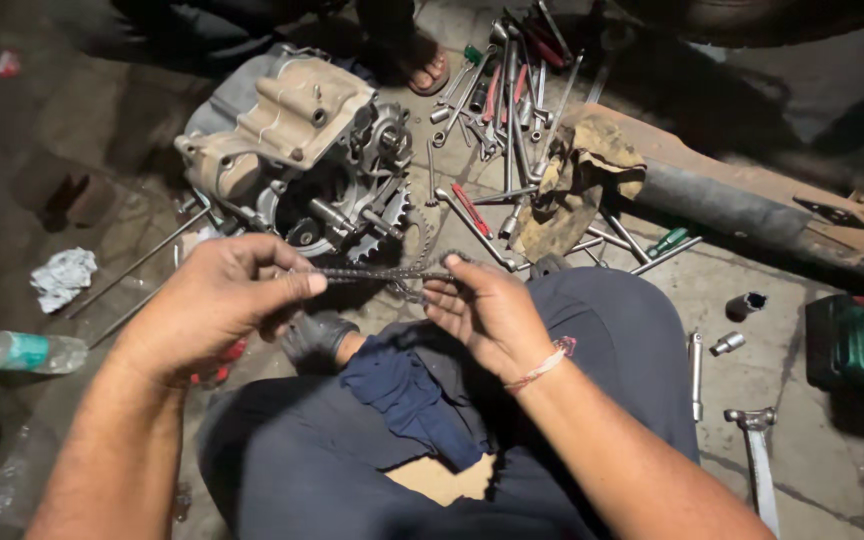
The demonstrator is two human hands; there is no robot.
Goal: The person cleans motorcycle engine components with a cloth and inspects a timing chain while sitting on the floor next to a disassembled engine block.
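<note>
Holding: your left hand (214, 300) and right hand (482, 312) each pinch the chain (377, 273), stretched between them, frame centre.
Feel: likely limp, heavy, greasy.
Grip: pinch link sides, near ends.
Behind: engine (297, 150), upper left.

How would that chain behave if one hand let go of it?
The chain would probably flop: it runs taut only between the left hand and right hand, and a loop sags near the right fingers. It looks like linked metal, so likely heavy for its size. Its dark, greasy look suggests it may be slippery.
</note>
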